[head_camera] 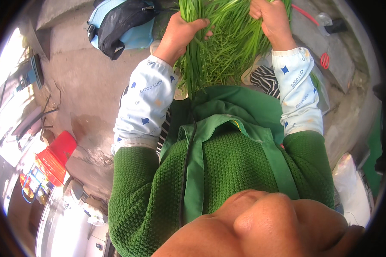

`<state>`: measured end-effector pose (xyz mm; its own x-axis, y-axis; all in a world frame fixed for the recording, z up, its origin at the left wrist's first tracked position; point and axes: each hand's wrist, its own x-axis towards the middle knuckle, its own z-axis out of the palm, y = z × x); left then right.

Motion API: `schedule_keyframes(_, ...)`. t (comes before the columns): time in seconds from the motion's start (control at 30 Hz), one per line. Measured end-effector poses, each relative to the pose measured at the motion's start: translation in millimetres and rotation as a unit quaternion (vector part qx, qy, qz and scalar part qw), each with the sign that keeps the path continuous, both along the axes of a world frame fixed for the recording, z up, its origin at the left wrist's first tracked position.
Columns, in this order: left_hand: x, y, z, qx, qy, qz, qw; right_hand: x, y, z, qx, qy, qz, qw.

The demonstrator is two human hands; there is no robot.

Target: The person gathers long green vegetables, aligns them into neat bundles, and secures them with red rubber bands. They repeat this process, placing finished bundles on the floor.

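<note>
My left hand (185,35) grips an upright bunch of long green leafy stalks (195,64), its thumb across the front. The lower ends of the bunch hang just above the green apron (238,99) on my lap. At the upper right, my right hand (271,19) is closed around more of the long green blades (234,19); its fingertips are partly hidden. Between and below both hands spreads a loose heap of green stalks (225,61) on the ground, between my feet. The tops of the held stalks run out of the picture.
A black and light-blue bag (124,27) lies at the upper left. Red-handled scissors (325,61) rest on the concrete at right, below a clear and black item (331,25). A red basket (53,163) and a red bucket (64,146) are at left. A white sack (347,176) stands at lower right.
</note>
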<state>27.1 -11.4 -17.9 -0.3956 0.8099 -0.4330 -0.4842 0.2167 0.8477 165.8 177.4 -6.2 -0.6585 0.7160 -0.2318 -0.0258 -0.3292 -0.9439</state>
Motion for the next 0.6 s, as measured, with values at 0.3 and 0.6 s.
schedule_keyframes(0.3, -6.0, 0.2, -28.8, -0.007, 0.148, 0.035, 0.988, -5.4, -19.8, 20.8, 0.448, -0.151, 0.056, 0.879)
schedule_keyframes(0.6, -9.1, -3.8, -11.2, -0.013, 0.14, 0.01, 0.99, 7.7, 38.4, -14.0, 0.591, -0.215, -0.12, 0.768)
